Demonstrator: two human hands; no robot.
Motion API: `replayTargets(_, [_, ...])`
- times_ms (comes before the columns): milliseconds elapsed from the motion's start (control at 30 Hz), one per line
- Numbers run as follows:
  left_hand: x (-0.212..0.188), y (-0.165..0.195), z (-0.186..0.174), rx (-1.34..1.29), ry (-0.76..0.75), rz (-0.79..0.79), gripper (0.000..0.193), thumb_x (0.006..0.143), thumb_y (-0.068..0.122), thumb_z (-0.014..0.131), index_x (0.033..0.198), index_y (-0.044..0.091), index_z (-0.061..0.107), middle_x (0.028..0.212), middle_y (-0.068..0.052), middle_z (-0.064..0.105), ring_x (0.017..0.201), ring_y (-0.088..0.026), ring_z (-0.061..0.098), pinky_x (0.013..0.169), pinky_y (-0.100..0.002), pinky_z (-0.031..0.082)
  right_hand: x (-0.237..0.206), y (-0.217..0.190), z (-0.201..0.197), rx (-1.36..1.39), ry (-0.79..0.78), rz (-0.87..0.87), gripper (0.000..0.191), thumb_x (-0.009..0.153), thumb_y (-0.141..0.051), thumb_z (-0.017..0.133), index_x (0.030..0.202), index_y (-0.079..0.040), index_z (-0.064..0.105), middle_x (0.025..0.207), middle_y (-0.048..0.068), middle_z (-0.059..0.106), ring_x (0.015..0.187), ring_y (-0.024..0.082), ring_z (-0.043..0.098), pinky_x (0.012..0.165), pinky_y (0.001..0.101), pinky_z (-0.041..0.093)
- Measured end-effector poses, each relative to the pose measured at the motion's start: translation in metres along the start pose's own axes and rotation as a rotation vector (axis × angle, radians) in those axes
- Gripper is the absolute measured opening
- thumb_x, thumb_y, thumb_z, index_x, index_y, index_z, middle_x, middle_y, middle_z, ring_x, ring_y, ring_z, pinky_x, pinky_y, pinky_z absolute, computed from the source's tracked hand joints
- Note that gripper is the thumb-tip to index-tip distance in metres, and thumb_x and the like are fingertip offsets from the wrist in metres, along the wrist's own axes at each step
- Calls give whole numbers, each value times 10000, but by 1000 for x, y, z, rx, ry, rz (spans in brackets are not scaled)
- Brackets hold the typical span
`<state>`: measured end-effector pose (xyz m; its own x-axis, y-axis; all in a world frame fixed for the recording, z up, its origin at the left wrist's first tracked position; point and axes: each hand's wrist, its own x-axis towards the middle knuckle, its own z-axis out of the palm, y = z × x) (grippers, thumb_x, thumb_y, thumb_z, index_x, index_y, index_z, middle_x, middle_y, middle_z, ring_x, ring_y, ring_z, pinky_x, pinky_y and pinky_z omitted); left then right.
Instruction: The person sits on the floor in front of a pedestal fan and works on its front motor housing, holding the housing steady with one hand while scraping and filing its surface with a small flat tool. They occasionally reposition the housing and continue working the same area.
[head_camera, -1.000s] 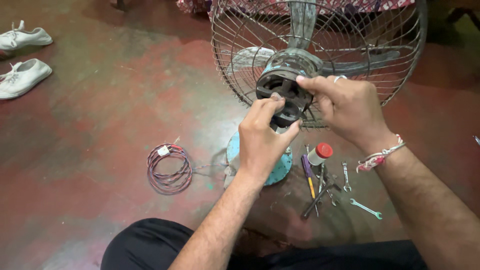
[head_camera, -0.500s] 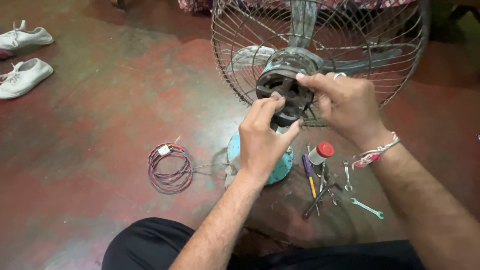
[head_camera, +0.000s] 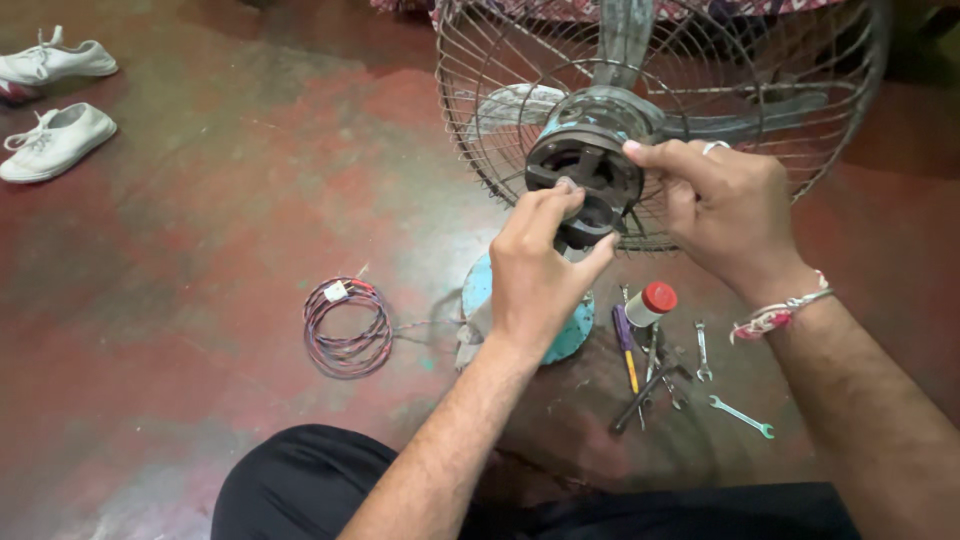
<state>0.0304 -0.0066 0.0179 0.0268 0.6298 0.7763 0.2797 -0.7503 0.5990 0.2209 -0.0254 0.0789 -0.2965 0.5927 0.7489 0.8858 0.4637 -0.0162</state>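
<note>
Both hands gripped the dark motor housing (head_camera: 585, 178): left hand (head_camera: 535, 275) pinching below, right hand (head_camera: 715, 205) steadying its top against the fan cage (head_camera: 800, 110).

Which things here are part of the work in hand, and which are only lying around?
In the work:
- left hand and right hand, both gripping the dark motor housing
- wire fan guard and fan blades behind it
- blue fan base

Lying around:
- coil of wire
- red-capped bottle
- screwdriver, spanners
- two white shoes
</note>
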Motion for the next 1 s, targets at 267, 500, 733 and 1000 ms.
replayTargets(267, [3, 2, -6, 10, -8, 10, 468, 717, 101, 909, 1124, 7, 698, 1159, -125, 707, 1060, -274, 731, 923, -355, 592, -1, -12, 10, 88, 24, 28, 317, 982, 3, 651, 1251, -129, 754, 893, 96, 713, 766, 236, 690, 666, 353, 537])
replayTargets(500, [2, 5, -8, -8, -33, -16, 524, 722, 108, 905, 1179, -14, 678, 1119, -116, 702, 1054, -268, 728, 926, -353, 589, -2, -7, -5, 417, -63, 257, 264, 997, 25, 647, 1215, -92, 740, 998, 104, 780, 822, 158, 746, 685, 293, 542])
replayTargets(733, [0, 1, -5, 12, -12, 23, 454, 728, 111, 904, 1114, 12, 687, 1157, -118, 697, 1105, -277, 721, 959, -357, 586, 7, -11, -2, 169, -30, 107, 294, 980, 26, 625, 1205, -105, 761, 873, 105, 717, 753, 234, 706, 696, 351, 549])
replayTargets(1000, [2, 1, -8, 31, -13, 26, 448, 721, 99, 898, 1108, 7, 691, 1137, -131, 702, 1109, -295, 715, 956, -374, 579, 9, -24, 10, 39, 31, 39, 235, 1010, -8, 663, 1193, -103, 775, 866, 103, 717, 763, 266, 697, 657, 379, 524])
